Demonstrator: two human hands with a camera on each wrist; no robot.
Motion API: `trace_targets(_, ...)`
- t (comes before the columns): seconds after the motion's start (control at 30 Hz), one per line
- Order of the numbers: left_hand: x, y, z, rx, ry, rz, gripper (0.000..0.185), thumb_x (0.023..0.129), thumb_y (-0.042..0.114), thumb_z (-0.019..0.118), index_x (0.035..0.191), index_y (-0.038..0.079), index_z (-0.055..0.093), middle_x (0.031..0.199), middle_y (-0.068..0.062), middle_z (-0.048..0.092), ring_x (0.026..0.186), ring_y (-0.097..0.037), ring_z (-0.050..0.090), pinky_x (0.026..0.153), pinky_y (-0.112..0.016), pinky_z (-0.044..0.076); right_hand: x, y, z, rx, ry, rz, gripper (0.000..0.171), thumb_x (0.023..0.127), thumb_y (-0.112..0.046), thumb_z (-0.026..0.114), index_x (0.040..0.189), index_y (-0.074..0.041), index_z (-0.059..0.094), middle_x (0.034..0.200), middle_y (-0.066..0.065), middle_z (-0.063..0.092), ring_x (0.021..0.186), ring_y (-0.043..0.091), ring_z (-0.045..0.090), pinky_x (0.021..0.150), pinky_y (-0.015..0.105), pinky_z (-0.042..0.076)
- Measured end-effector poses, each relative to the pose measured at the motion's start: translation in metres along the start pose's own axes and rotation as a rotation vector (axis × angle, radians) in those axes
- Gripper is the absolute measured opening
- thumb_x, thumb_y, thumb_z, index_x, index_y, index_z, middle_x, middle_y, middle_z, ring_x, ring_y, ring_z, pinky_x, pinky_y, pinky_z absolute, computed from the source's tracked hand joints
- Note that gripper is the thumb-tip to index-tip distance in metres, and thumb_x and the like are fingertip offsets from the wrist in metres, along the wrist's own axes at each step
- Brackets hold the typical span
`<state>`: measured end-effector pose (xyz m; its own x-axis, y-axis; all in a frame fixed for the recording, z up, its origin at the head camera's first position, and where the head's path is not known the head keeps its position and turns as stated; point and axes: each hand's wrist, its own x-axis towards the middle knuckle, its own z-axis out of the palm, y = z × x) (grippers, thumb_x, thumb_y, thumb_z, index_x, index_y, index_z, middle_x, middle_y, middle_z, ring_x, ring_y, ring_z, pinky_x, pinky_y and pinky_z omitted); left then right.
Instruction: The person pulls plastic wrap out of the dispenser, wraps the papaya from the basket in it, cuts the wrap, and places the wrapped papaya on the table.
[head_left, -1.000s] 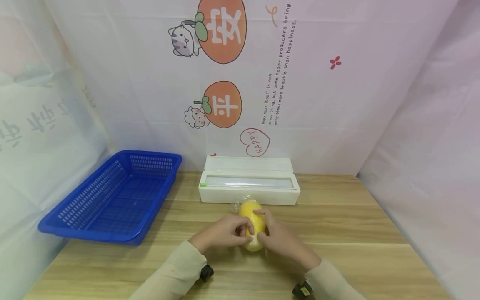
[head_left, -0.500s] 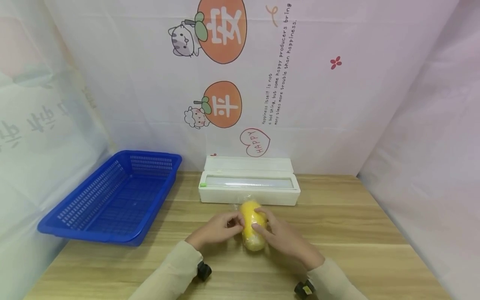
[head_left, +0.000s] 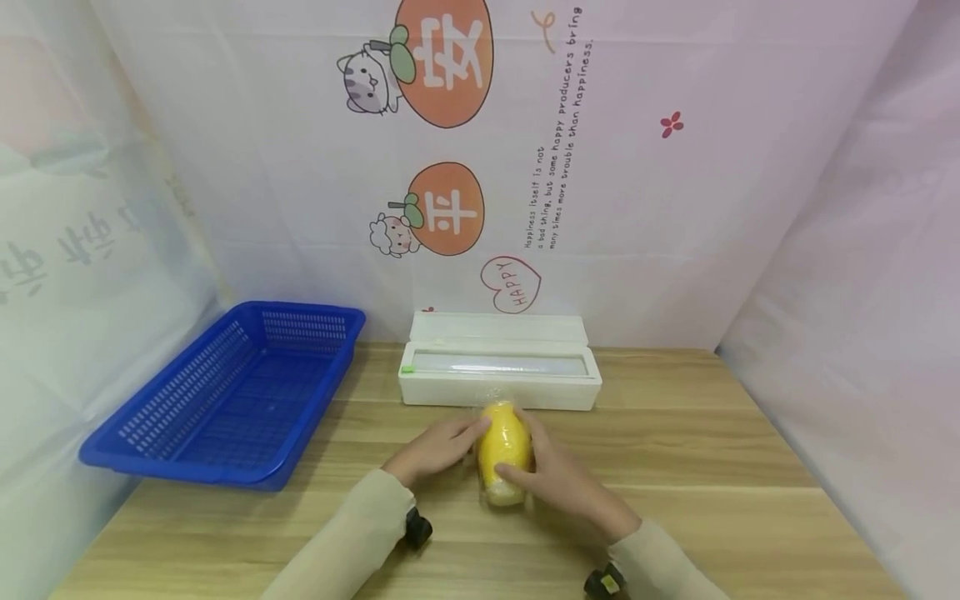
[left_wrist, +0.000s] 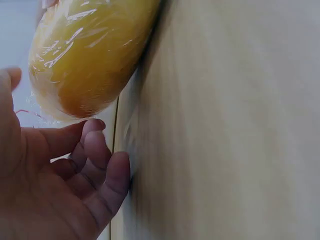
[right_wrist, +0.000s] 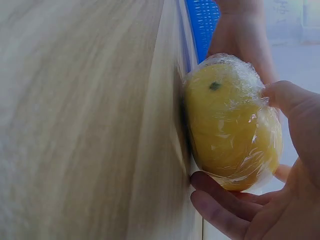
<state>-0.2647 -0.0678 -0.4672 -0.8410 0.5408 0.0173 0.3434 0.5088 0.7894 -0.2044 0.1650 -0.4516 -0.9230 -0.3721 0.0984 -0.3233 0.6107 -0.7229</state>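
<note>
A yellow fruit (head_left: 504, 446) wrapped in clear cling film lies on the wooden table (head_left: 675, 467), just in front of a white cling-film dispenser box (head_left: 498, 367). My right hand (head_left: 551, 477) holds the fruit from its right side, thumb over it and fingers curled under it. In the right wrist view the wrapped fruit (right_wrist: 225, 125) sits between that thumb and the fingers of the right hand (right_wrist: 285, 215). My left hand (head_left: 442, 443) rests against the fruit's left side. In the left wrist view its relaxed fingers (left_wrist: 95, 150) lie below the fruit (left_wrist: 85, 55), on the table.
A blue plastic basket (head_left: 225, 400) with nothing in it stands at the left of the table; its mesh (right_wrist: 202, 20) also shows in the right wrist view. The dispenser box stands open against the back wall. Printed sheets wall the table at back and sides.
My left hand has slid off the top of the fruit to its left side. My right thumb has moved across the fruit's near part. The fruit has turned slightly under the hands.
</note>
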Motion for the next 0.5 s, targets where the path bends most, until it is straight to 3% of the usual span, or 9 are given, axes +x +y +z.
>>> trace_targets(0.1, 0.01, -0.001, 0.0, -0.026, -0.02, -0.002, 0.054, 0.103, 0.063, 0.03, 0.128, 0.029, 0.064, 0.113, 0.012, 0.064, 0.107, -0.011, 0.058, 0.098, -0.039, 0.045, 0.0, 0.001, 0.0, 0.005, -0.003, 0.001, 0.097, 0.089, -0.056, 0.07, 0.16, -0.014, 0.018, 0.154, 0.018, 0.039, 0.132, 0.033, 0.046, 0.104, 0.058, 0.042)
trace_targets(0.3, 0.025, -0.001, -0.003, -0.107, -0.051, -0.029, 0.05, 0.102, 0.061, 0.039, 0.114, 0.021, 0.066, 0.092, -0.001, 0.063, 0.079, -0.018, 0.058, 0.074, -0.037, 0.052, 0.001, 0.002, -0.001, 0.023, -0.009, -0.014, 0.095, 0.089, -0.055, 0.07, 0.16, -0.016, 0.019, 0.156, 0.016, 0.035, 0.133, 0.034, 0.045, 0.104, 0.06, 0.041)
trace_targets(0.5, 0.033, 0.0, -0.003, -0.137, -0.052, 0.027, 0.039, 0.103, 0.051, 0.047, 0.114, 0.017, 0.064, 0.107, -0.012, 0.058, 0.084, -0.02, 0.056, 0.074, -0.036, 0.051, 0.001, 0.004, -0.002, 0.036, -0.018, -0.02, 0.095, 0.09, -0.053, 0.07, 0.16, -0.014, 0.019, 0.156, 0.018, 0.034, 0.131, 0.036, 0.046, 0.102, 0.06, 0.043)
